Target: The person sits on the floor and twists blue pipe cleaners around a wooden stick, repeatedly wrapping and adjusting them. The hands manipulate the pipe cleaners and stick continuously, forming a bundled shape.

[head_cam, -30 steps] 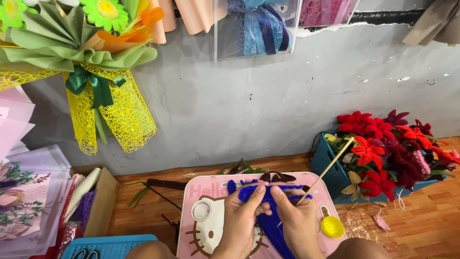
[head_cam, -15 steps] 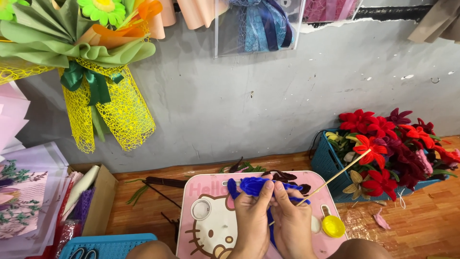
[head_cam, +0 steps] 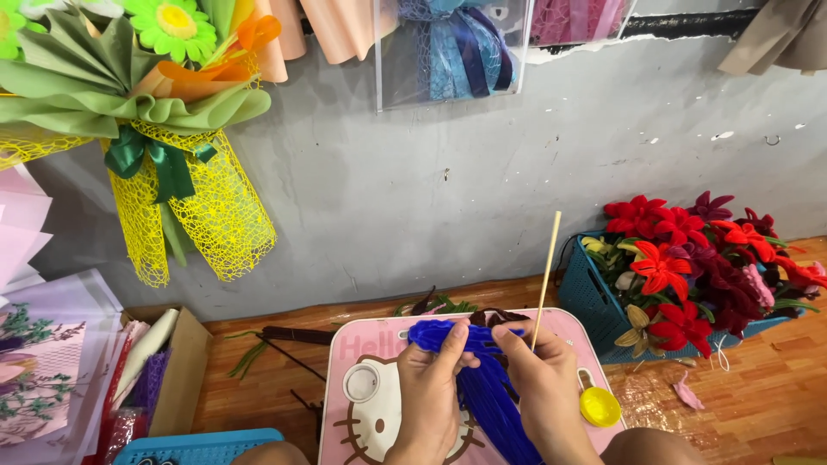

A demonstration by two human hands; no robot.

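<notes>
grey scuffed wall (head_cam: 448,215), wooden plank floor (head_cam: 758,387), even daylight

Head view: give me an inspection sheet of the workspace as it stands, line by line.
Surface: pink lap table with a cartoon cat print, on a wooden floor.
Job's things: bundle of blue fuzzy stems; thin wooden stick pointing up.
Clutter: yellow lid on the table's right edge; dark stems on the floor.
Grippers: left hand grips the blue bundle; right hand pinches the stick against it.
Cables: nothing seen.
Surroundings: grey wall; green and yellow bouquet hanging left; teal basket of red flowers right; cardboard box with rolls left.
</notes>
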